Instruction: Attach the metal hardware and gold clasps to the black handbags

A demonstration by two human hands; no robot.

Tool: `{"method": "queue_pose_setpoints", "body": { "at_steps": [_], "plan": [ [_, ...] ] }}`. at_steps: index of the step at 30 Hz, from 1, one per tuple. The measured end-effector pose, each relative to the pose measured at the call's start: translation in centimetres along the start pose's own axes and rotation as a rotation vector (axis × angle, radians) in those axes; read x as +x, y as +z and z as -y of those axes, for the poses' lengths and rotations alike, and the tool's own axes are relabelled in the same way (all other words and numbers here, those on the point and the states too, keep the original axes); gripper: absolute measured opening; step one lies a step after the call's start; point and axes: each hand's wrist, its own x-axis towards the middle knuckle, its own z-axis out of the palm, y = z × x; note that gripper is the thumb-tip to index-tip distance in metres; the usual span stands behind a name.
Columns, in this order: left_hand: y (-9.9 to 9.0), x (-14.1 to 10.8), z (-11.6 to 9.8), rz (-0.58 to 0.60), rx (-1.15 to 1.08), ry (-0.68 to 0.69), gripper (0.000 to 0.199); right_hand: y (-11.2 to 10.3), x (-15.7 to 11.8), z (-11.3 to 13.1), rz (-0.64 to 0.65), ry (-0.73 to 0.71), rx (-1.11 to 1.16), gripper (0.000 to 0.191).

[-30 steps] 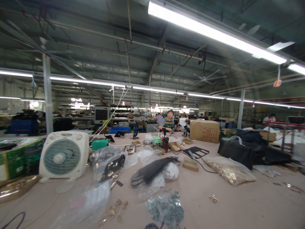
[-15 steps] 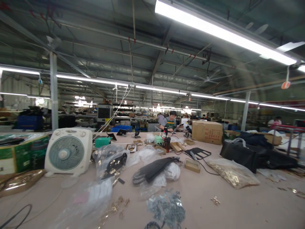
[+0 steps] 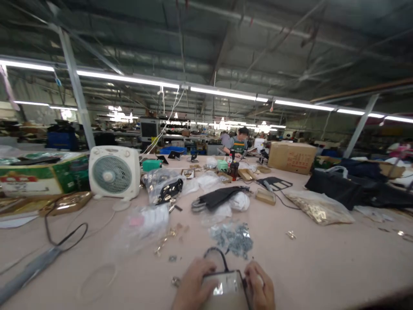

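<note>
At the bottom centre lies a flat, pale-topped, dark-edged piece with a black loop at its far end; its exact kind is unclear. My left hand grips its left side, thumb lying over the top. At its right edge, the fingers of my right hand are curled together; what is between them I cannot make out. Just beyond lies a pile of small grey metal pieces. A small metal part rests beside my left hand. Gold-coloured fittings are scattered further left.
A white box fan stands at the left, with a grey-handled corded tool nearer. Plastic bags and black straps lie mid-table. To the right are a bag of metal fittings and a cardboard carton. A co-worker is across the table.
The view has tilted down, so more of the near table shows. Both my hands and the pale-topped piece have come into view; earlier only part of the dark loop showed.
</note>
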Motion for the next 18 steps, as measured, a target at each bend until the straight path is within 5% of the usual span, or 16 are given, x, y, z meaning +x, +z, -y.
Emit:
{"method": "queue_pose_setpoints", "body": {
  "at_steps": [3, 8, 18],
  "plan": [
    [0.2, -2.3, -1.0, -0.229, 0.079, 0.158, 0.032, -0.6, 0.1, -1.1, 0.05, 0.003, 0.013, 0.046],
    [0.6, -3.1, -3.0, -0.048, 0.312, 0.214, 0.076, -0.9, 0.4, -2.5, 0.057, 0.035, 0.056, 0.041],
    [1.9, -1.2, -3.1, -0.042, 0.313, 0.055, 0.065, -0.4, 1.6, -1.8, -0.155, 0.107, 0.295, 0.035]
  ]
}}
